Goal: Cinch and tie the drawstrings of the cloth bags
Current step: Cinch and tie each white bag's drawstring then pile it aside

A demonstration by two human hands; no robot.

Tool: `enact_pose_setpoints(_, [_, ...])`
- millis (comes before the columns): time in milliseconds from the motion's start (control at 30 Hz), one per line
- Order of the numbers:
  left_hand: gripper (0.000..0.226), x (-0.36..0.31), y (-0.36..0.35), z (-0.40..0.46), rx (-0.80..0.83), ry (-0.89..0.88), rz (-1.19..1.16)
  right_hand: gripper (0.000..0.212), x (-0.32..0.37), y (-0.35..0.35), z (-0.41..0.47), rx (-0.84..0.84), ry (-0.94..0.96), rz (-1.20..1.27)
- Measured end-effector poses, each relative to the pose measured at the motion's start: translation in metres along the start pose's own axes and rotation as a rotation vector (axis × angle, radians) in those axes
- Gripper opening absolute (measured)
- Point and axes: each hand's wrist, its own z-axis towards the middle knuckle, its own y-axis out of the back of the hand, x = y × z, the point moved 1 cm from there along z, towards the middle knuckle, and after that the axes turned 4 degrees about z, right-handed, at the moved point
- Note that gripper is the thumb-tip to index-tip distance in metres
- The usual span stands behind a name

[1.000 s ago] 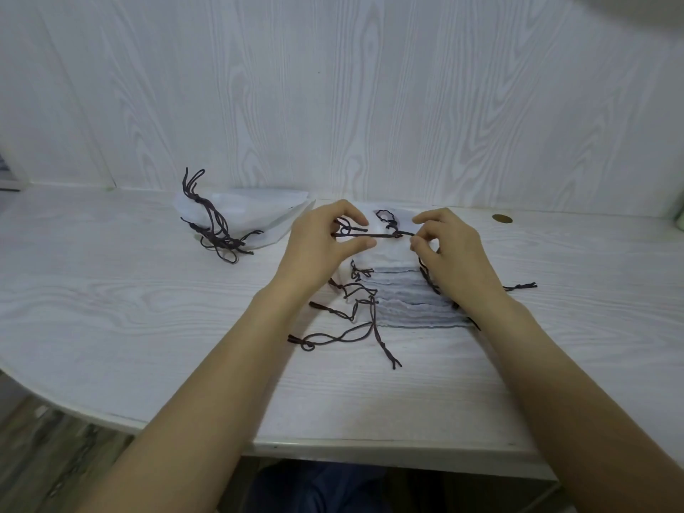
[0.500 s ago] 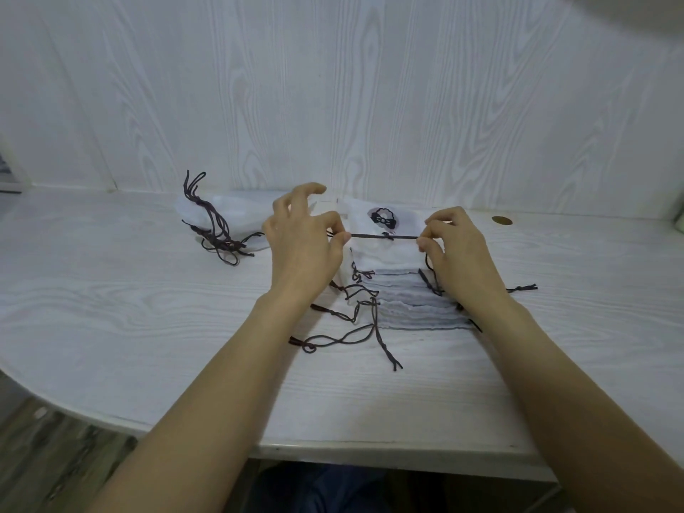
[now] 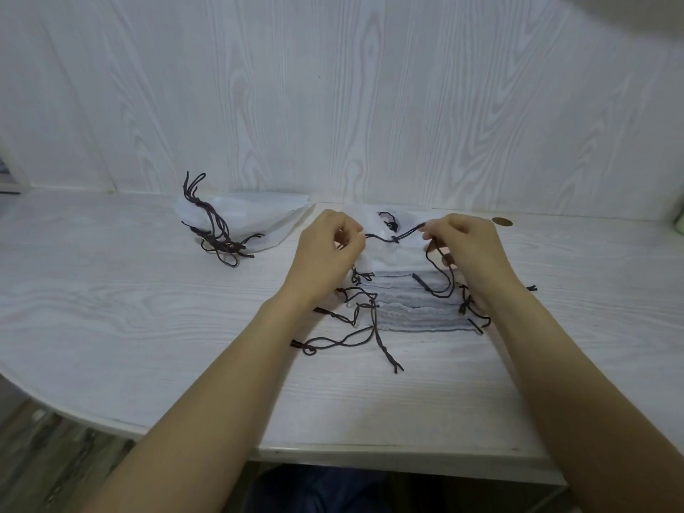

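A stack of flat white cloth bags lies in front of me with dark brown drawstrings trailing off its left and right sides. The top bag has a dark drawstring with a small knot in its middle. My left hand pinches the left end of that string. My right hand pinches the right end, and more cord loops down below its fingers. The string sags slightly between my hands.
A pile of white bags with bunched dark strings lies at the back left of the white wooden table. A small brown disc sits near the wall at the right. The table's front edge curves away at the left.
The string was pulled taut and level between my hands; now it sags with the knot in the middle. My right hand has lifted slightly and my left fingers have curled in.
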Motion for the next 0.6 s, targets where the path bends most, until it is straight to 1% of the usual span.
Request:
enact_pose_setpoints(100, [0.024,0.0,-0.003,0.001,0.027,0.101,-0.109,0.024,0.007,-0.002,-0.001,0.064,-0.186,0.529])
enact_pose_setpoints(133, [0.024,0.001,-0.003,0.003,0.023,0.142,-0.136,0.022,0.008,-0.003,-0.002,0.099,-0.248,0.675])
enact_pose_setpoints(200, [0.027,0.0,-0.002,0.003,0.036,0.207,-0.2,0.015,0.008,-0.006,-0.003,0.18,-0.317,0.861])
enact_pose_setpoints(233, [0.029,-0.002,-0.002,0.003,0.05,0.221,-0.227,0.014,0.008,-0.007,-0.003,0.206,-0.32,0.894])
enact_pose_setpoints(333, [0.03,-0.009,-0.001,0.0,0.097,0.234,-0.331,0.015,0.008,-0.012,-0.006,0.22,-0.257,0.826])
enact_pose_setpoints(467, [0.02,-0.013,0.002,0.0,0.109,0.257,-0.537,0.012,0.006,-0.016,-0.01,0.206,-0.148,0.565])
enact_pose_setpoints(600, [0.025,-0.018,0.004,0.0,0.179,0.24,-0.804,0.009,0.007,-0.018,-0.012,0.125,-0.102,0.361])
